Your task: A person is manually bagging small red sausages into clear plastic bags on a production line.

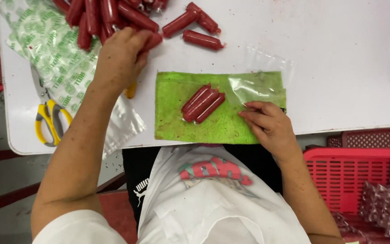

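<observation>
Three red sausages (202, 104) lie side by side inside a clear plastic bag (253, 86) on a green cloth (177, 122). My right hand (269, 124) presses flat on the bag's lower right part, fingers together. My left hand (122, 56) reaches up to a pile of loose red sausages (100, 18) at the table's top left and closes its fingers around one sausage (153, 41) at the pile's edge.
Yellow-handled scissors (48, 119) lie at the left, beside a stack of printed clear bags (50, 54). More loose sausages (202, 39) lie at top centre. A red basket (339, 176) with packed sausage bags stands at the lower right, below the white table's edge (339, 129).
</observation>
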